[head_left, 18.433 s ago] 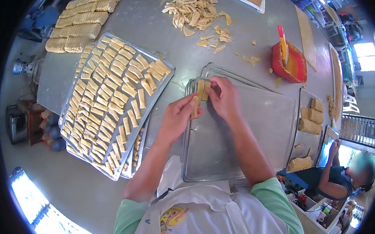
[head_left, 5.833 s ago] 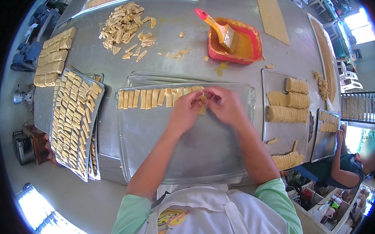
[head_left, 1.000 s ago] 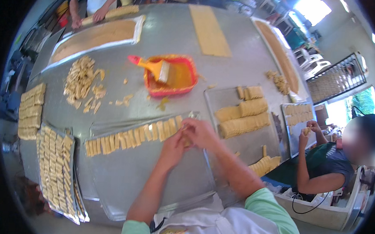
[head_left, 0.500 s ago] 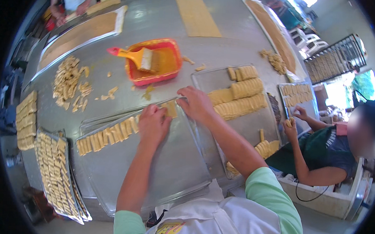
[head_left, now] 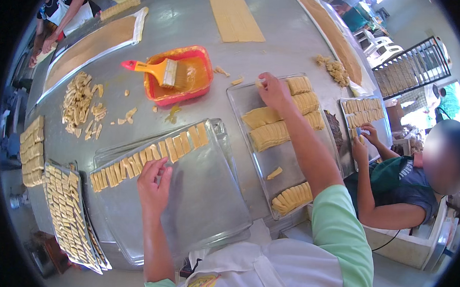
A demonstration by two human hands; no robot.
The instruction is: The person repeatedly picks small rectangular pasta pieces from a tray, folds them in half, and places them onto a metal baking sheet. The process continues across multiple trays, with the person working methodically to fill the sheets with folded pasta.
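My left hand (head_left: 153,187) hovers over the near metal baking tray (head_left: 196,214), fingers spread, holding nothing. Along the tray's far side runs a row of pale dough strips (head_left: 150,154), set side by side; its near part is bare. My right hand (head_left: 275,96) reaches over the second metal tray (head_left: 303,164) at its far left corner. Its fingers are closed in a pinch on a small dough piece (head_left: 260,84), partly hidden. Sliced dough rolls (head_left: 271,134) lie beside that hand, and more slices (head_left: 293,197) sit at the tray's near end.
Beyond the trays, a red tub (head_left: 204,91) of yellow liquid bears a brush (head_left: 164,71). Dough scraps (head_left: 77,103) are piled left, near filled trays (head_left: 65,213). A dough sheet (head_left: 235,15) lies far off. At right, a co-worker (head_left: 397,186) handles pieces over another tray (head_left: 362,108).
My right hand has left the near tray and moved right to the second tray's far corner. My left hand has drawn back toward me and opened, uncovering the row's right end.
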